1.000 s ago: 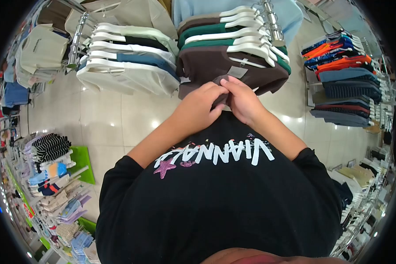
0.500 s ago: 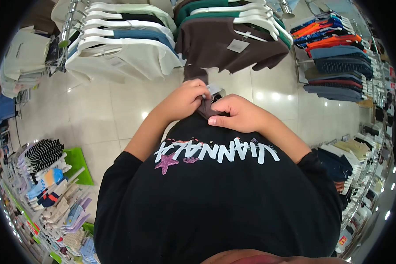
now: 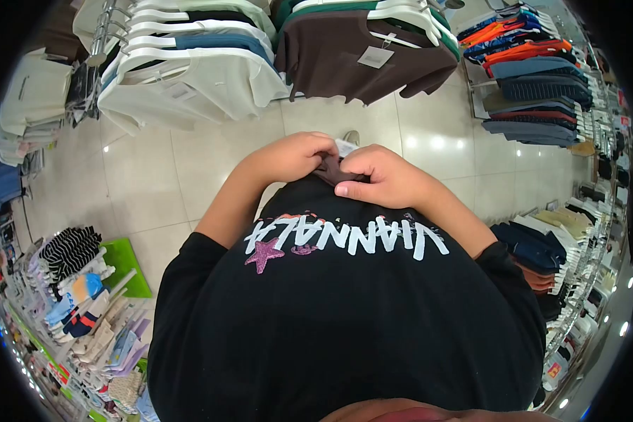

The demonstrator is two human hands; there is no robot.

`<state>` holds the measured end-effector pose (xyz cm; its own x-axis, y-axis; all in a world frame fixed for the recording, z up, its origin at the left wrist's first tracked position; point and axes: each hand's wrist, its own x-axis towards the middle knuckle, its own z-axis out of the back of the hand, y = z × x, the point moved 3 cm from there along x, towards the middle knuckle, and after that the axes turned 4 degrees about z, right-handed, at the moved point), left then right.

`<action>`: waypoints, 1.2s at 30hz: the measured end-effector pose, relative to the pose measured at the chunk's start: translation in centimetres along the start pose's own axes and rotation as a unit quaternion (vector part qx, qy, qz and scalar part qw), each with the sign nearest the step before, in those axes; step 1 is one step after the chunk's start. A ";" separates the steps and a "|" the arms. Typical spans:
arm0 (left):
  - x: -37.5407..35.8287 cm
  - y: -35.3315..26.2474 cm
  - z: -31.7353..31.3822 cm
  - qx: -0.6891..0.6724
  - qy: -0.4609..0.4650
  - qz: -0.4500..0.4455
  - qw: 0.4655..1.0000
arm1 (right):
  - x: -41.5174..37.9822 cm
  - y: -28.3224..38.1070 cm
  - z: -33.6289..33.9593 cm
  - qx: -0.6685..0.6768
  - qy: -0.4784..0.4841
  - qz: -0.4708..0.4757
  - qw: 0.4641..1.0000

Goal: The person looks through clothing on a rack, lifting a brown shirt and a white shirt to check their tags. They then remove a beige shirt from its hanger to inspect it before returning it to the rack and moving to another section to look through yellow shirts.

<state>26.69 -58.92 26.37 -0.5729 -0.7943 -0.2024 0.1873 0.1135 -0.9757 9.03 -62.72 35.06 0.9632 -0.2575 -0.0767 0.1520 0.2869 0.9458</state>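
Observation:
Both hands meet in front of my black shirt's chest. My left hand (image 3: pixel 299 156) and my right hand (image 3: pixel 380 176) pinch a bunched piece of dark brown fabric (image 3: pixel 329 171) between them. A white tag (image 3: pixel 344 147) shows just behind the fabric. Most of the cloth is hidden by my hands and shirt. Beyond them, a dark brown top (image 3: pixel 330 60) with a white tag hangs on a white hanger, apart from my hands.
White tops (image 3: pixel 190 88) hang on a rail at the upper left. Folded and hung clothes (image 3: pixel 534 77) fill a rack at the upper right. A green panel (image 3: pixel 126 266) stands at the lower left, beside racks of small garments. Tiled floor (image 3: pixel 148 183) lies between.
The brown fabric that stretched up past my hands no longer shows there; only the bunched part remains between them. The racks sit slightly higher and further left in view.

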 end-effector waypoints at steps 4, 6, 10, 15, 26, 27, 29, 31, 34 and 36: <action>-1.0 1.0 1.0 0.162 -0.036 0.103 0.981 | -0.3 -0.3 -0.5 0.001 -0.032 -0.050 0.998; -1.7 1.4 1.4 0.143 -0.048 0.133 0.980 | -0.3 -0.3 -0.5 0.010 -0.040 -0.056 0.998; -2.5 1.4 0.8 0.069 -0.089 -0.036 0.993 | -0.5 0.3 -0.5 0.029 -0.060 -0.059 0.996; -2.4 2.4 1.5 0.095 -0.206 -0.067 0.972 | -0.5 0.6 -0.9 0.009 -0.089 -0.043 0.995; -7.0 0.0 2.9 0.126 -0.268 -0.082 0.952 | -1.8 1.3 -0.5 0.022 -0.207 -0.009 0.978; -7.1 0.3 3.1 0.126 -0.269 -0.083 0.951 | -1.8 1.2 -0.5 0.020 -0.206 -0.009 0.978; -7.1 1.5 3.3 0.310 -0.248 -0.055 0.916 | -2.1 1.1 -0.3 0.015 -0.233 -0.028 0.972; -7.7 3.4 3.6 0.318 -0.276 0.001 0.907 | -2.3 1.1 0.1 -0.005 -0.236 -0.034 0.971; -8.6 4.1 4.6 0.318 -0.350 0.084 0.877 | -2.4 1.4 1.1 -0.119 -0.224 -0.027 0.967; -9.2 3.4 5.3 0.323 -0.424 0.121 0.838 | -2.5 1.7 1.8 -0.208 -0.207 -0.016 0.956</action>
<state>36.84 -54.39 25.41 0.2658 -0.9640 0.0106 0.7651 0.2042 -0.6106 6.45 -63.25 37.46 0.7998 -0.5905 0.1081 0.3385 0.5923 0.7312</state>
